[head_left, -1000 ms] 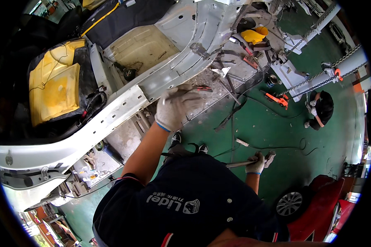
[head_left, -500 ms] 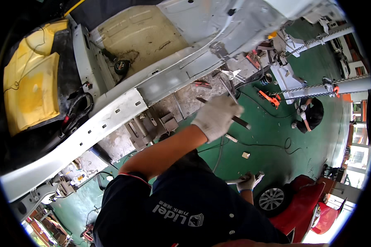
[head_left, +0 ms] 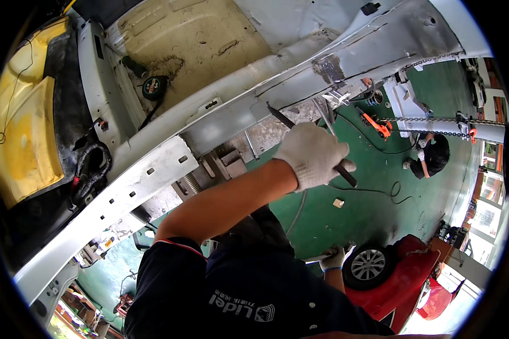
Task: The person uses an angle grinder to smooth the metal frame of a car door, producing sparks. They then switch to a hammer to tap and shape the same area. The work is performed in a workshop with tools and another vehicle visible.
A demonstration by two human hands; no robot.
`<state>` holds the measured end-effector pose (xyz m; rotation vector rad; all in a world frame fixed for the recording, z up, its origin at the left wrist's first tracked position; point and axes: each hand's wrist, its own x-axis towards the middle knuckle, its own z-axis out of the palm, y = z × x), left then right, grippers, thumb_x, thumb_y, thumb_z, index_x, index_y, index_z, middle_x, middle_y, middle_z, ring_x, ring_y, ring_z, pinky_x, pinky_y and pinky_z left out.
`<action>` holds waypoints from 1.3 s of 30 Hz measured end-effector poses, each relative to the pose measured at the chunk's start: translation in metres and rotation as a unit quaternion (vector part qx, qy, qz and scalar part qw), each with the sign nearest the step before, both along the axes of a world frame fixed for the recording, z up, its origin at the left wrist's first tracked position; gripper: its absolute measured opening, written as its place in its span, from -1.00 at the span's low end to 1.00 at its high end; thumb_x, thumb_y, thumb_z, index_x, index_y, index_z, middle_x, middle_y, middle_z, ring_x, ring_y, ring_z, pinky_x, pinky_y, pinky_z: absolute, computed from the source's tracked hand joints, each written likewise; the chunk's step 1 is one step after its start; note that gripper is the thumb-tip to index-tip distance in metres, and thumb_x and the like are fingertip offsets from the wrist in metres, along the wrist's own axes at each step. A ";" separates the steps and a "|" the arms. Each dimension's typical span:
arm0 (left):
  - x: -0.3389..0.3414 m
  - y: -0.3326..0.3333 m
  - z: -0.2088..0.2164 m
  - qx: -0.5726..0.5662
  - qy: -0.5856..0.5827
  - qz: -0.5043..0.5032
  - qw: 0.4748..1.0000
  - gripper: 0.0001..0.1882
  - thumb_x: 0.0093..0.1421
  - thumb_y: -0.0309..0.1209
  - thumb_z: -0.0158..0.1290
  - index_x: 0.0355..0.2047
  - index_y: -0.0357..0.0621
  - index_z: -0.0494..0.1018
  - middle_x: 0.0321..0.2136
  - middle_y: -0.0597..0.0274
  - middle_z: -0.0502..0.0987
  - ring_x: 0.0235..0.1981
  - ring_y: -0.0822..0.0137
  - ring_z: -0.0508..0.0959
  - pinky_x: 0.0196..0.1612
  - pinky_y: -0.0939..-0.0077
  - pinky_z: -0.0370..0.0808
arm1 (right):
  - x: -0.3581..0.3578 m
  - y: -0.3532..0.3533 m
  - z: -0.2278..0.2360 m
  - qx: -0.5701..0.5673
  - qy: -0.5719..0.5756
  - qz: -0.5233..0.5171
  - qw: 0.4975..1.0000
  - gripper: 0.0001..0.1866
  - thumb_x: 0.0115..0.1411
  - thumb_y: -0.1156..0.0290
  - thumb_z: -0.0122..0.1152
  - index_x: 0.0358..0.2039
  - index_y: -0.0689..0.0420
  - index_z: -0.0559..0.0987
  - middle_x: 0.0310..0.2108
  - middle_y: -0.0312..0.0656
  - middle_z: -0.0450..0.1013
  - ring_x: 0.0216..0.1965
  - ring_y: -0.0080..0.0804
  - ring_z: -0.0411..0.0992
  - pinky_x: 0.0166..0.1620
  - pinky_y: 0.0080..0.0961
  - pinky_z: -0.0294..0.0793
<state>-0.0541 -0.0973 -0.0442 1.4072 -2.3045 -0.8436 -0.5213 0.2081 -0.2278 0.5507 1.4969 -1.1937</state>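
My left hand (head_left: 314,157), in a pale knit glove, is wrapped round a dark chisel (head_left: 281,117). The chisel's upper end meets the lower part of the bare grey car sill (head_left: 220,131), and its other end sticks out below my fist. Lower down on the right, my gloved right hand (head_left: 333,259) is closed round a pale long tool (head_left: 313,259) that looks like a hammer, partly hidden by the fingers. A white perforated sill flange (head_left: 152,169) runs to the lower left.
A tape measure (head_left: 154,87) lies on the car floor (head_left: 209,39). Chains (head_left: 430,120) and an orange tool (head_left: 377,125) are on the right. A co-worker (head_left: 435,155) crouches beyond. A red car part with a wheel (head_left: 369,268) stands near; a cable (head_left: 373,192) crosses the green floor.
My left hand has brought the chisel up to the sill; its upper end was lower before. My right hand still holds its tool. The view has shifted slightly.
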 end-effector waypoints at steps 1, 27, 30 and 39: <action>-0.002 -0.002 0.004 0.028 -0.003 -0.004 1.000 -0.52 0.34 0.17 0.11 -0.35 0.03 0.63 -0.49 0.18 0.65 -0.37 0.02 0.69 -0.27 -0.01 0.56 | 0.000 -0.007 -0.003 -0.004 0.013 -0.002 1.000 -0.82 0.29 0.38 0.16 -0.48 -0.07 0.45 -0.59 -0.51 0.32 -0.63 -0.68 0.32 -0.50 -0.64 0.42; 0.015 -0.008 -0.010 -0.104 0.100 0.109 0.983 -0.63 0.22 0.02 0.23 -0.14 0.07 0.69 -0.29 0.09 0.72 -0.17 -0.07 0.70 -0.07 0.09 0.62 | 0.221 -0.226 0.297 -0.583 0.186 0.442 0.656 -0.67 0.41 0.16 0.27 -0.18 0.22 0.52 -0.60 -0.24 0.38 -0.70 -0.48 0.30 -0.62 -0.49 0.30; 0.014 -0.011 -0.017 -0.091 0.152 0.122 0.977 -0.63 0.22 0.01 0.24 -0.14 0.07 0.69 -0.26 0.10 0.72 -0.15 -0.07 0.70 -0.06 0.10 0.62 | 0.231 -0.219 0.267 -0.490 0.313 0.534 0.614 -0.70 0.47 0.19 0.21 -0.26 0.18 0.52 -0.65 -0.26 0.39 -0.71 -0.46 0.33 -0.60 -0.45 0.38; 0.014 -0.003 0.000 -0.083 0.079 0.137 0.984 -0.57 0.25 0.10 0.19 -0.16 0.04 0.69 -0.23 0.05 0.71 -0.14 -0.09 0.69 -0.05 0.05 0.60 | 0.260 -0.218 0.224 -0.386 0.449 0.486 0.643 -0.89 0.43 0.42 0.27 -0.14 0.16 0.55 -0.53 -0.38 0.44 -0.62 -0.68 0.33 -0.56 -0.58 0.35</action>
